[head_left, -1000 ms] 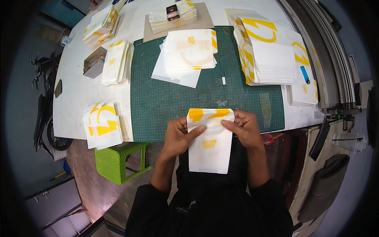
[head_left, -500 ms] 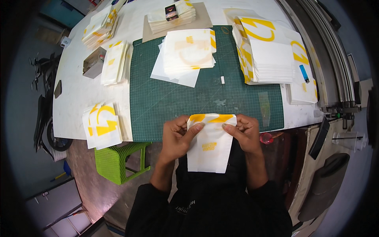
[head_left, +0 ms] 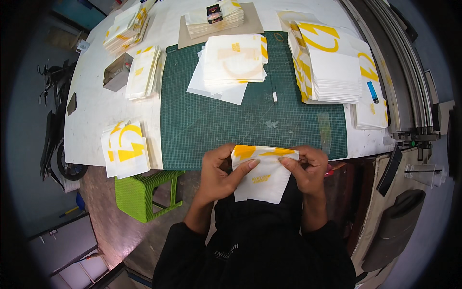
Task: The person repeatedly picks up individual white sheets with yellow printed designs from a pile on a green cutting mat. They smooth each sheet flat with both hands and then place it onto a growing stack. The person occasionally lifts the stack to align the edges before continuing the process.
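A white paper bag (head_left: 264,179) with a yellow striped band along its top edge is held up in front of me, just off the near table edge. My left hand (head_left: 222,174) pinches its upper left side, thumb on the face and fingers behind. On the upper right side, my right hand (head_left: 308,169) grips it the same way. The bag's lower end hangs free and tilts a little. Beyond it on the green cutting mat (head_left: 216,130) lies a stack of similar white bags (head_left: 231,60), with loose white sheets (head_left: 197,86) partly under it.
A tall stack of bags (head_left: 334,72) and a blue lighter (head_left: 372,91) are at the right. Left are more bag piles (head_left: 143,72), a small open box (head_left: 117,74) and bags overhanging the edge (head_left: 126,154). A green stool (head_left: 139,195) stands below.
Both hands have shifted slightly right with the bag and spread a little apart. The bag's top is pulled wider, and its lower end has swung up and looks shorter.
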Demonstrator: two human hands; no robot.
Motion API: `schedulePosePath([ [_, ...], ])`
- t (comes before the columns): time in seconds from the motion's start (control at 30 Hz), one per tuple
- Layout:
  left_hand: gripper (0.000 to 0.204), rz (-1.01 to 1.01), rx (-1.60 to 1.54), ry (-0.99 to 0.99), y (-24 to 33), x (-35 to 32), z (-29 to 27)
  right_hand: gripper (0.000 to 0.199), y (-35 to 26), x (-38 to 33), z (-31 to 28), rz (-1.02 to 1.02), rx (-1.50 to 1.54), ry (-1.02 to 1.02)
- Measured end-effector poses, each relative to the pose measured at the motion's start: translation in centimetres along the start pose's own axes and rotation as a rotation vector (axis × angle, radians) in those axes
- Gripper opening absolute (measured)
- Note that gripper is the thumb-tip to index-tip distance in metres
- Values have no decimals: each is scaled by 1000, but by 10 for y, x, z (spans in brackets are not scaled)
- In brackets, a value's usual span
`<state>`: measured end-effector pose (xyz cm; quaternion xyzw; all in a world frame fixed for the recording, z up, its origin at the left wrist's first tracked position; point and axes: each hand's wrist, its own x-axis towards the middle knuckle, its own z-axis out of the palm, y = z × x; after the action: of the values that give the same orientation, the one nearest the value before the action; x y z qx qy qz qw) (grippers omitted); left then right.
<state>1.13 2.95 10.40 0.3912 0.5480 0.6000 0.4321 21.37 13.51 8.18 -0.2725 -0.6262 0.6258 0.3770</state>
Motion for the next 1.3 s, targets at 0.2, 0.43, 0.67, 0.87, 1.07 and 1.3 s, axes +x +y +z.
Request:
schedulePosePath([
  [0.2,11,143,206,40,0,-4,-6,18,-2,-3,4,-31,24,-2],
  [0.43,7,277,253,0,12,-4,-8,28,-17,1,9,-46,248,-59],
  [0.67,7,136,188,-30,18,-4,-5,15,-19,3,4,-103,-26,-78],
  [0.87,13,-16,-15,14,14,-1,1,14,-20,1,13,-27,-16,-4],
  [1.07,15,-12,11,40,-3,3,-8,31,-7,5,22,86,263,43],
  [1.3,17,-35,-106,69,-10,7,-9,37,13,-10,11,281,197,-180],
])
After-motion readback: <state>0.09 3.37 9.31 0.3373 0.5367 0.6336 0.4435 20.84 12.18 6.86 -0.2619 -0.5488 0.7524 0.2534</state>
